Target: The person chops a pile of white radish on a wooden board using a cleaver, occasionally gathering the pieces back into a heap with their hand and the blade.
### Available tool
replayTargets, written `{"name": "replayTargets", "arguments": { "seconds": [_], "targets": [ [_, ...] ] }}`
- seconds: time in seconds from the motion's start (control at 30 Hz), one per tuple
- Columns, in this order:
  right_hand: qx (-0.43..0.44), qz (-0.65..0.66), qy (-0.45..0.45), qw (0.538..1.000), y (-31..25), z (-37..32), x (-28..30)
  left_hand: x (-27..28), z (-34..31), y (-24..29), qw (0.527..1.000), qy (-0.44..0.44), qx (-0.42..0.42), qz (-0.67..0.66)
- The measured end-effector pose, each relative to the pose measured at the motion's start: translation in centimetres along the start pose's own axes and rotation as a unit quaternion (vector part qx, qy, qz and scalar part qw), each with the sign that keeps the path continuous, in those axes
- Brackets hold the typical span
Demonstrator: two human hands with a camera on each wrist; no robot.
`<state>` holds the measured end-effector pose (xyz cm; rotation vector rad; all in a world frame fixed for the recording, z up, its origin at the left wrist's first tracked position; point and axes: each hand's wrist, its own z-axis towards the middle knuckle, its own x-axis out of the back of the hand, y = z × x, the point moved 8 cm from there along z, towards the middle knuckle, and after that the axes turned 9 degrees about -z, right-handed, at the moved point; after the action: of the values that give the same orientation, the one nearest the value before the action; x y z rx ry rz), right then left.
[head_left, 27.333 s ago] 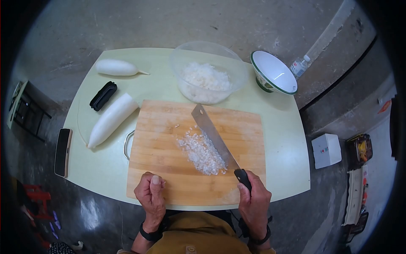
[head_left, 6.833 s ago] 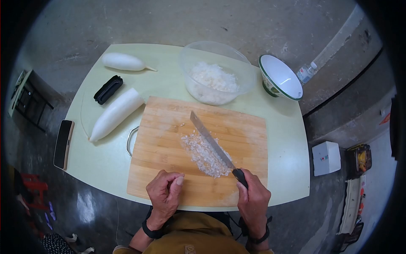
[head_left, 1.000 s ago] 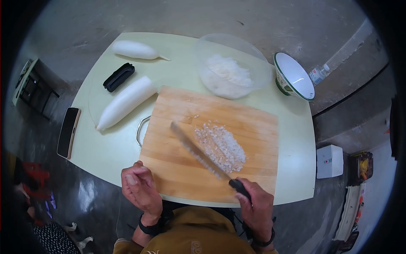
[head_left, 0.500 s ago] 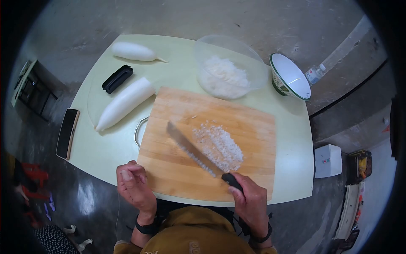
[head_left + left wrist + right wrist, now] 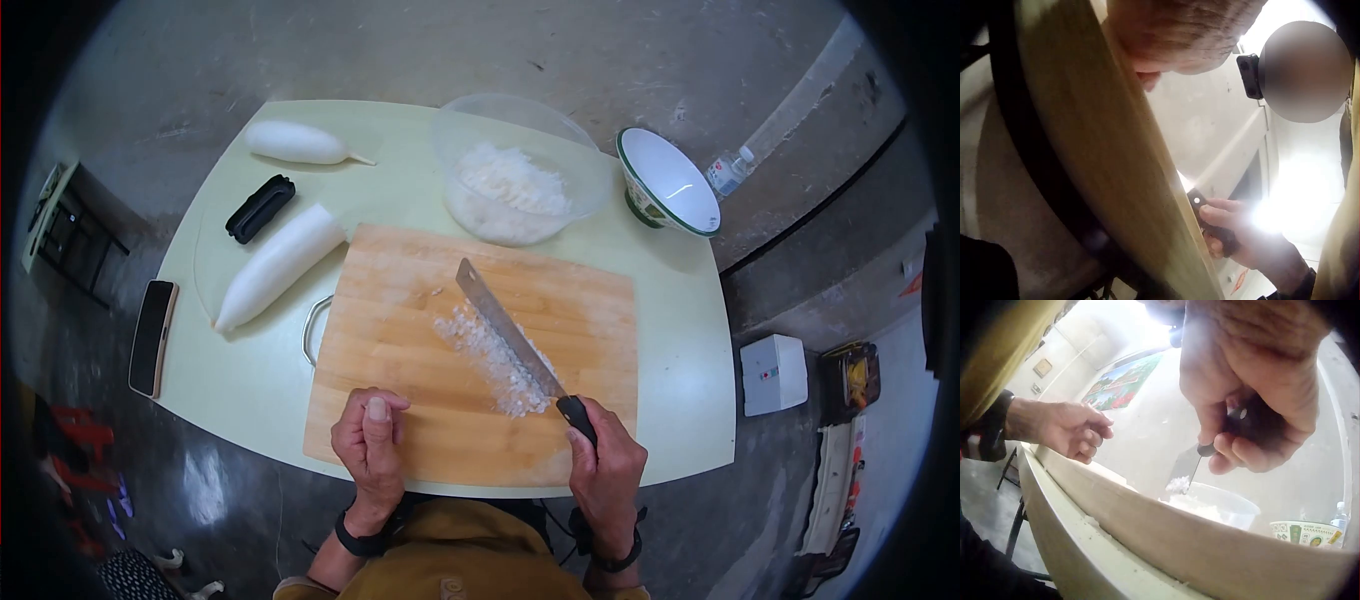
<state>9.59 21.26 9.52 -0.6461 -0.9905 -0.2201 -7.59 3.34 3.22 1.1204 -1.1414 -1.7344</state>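
Observation:
In the head view my right hand (image 5: 607, 457) grips the black handle of a kitchen knife (image 5: 512, 330). Its broad blade slants up and left across a heap of finely chopped white radish (image 5: 480, 350) on the wooden cutting board (image 5: 400, 290). White bits cling to the blade in the right wrist view. My left hand (image 5: 371, 437) holds nothing; it hovers at the board's near left edge with loosely curled fingers and the thumb uppermost. A peeled white radish (image 5: 280, 268), cut at one end, lies left of the board.
Behind the board stands a clear bowl (image 5: 470, 215) with shredded white radish. A green-rimmed bowl (image 5: 668, 180) tilts at the back right near a bottle (image 5: 728, 172). Leftward are a whole radish (image 5: 297, 143), a black case (image 5: 260, 208), a phone (image 5: 152, 338) and a metal handle (image 5: 315, 330).
The knife has swung from left of the chopped radish to over it. My left hand has come rightward over the board's corner. Compared with the oldest frame, the heap is similarly placed.

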Motion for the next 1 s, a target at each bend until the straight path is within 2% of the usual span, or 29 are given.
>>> {"name": "replayTargets", "arguments": {
  "seconds": [0.3,0.37,0.57,0.67,0.73,0.83,0.93,1.0],
  "targets": [
    [-0.013,-0.015,0.004,1.0,0.1,0.0,0.3,-0.1,-0.7,-0.9,0.998,-0.029,0.058,0.009],
    [-0.02,-0.001,0.016,1.0,0.1,0.0,0.5,-0.4,-0.8,-0.7,0.998,-0.029,0.052,0.008],
    [-0.028,-0.039,-0.026,0.999,0.4,-0.2,0.1,-0.4,-0.9,-0.9,0.998,-0.031,0.05,0.009],
    [-0.025,-0.003,-0.009,1.0,0.1,-0.3,0.2,-0.5,-0.9,-0.8,0.998,-0.037,0.044,0.014],
    [-0.019,-0.011,-0.039,0.999,0.2,-0.1,-0.6,-0.7,-0.8,-0.7,0.998,-0.043,0.04,0.016],
    [-0.022,0.002,-0.001,1.0,0.1,-0.4,0.0,-0.5,-0.8,-0.7,0.998,-0.042,0.03,0.023],
    [-0.033,-0.046,-0.036,0.998,0.2,0.1,-0.4,-0.5,-0.9,-0.8,0.998,-0.048,0.016,0.04],
    [-0.029,-0.042,-0.019,0.998,0.3,0.0,-0.2,-0.6,-0.9,-0.8,0.998,-0.049,0.035,0.036]
  ]
}}
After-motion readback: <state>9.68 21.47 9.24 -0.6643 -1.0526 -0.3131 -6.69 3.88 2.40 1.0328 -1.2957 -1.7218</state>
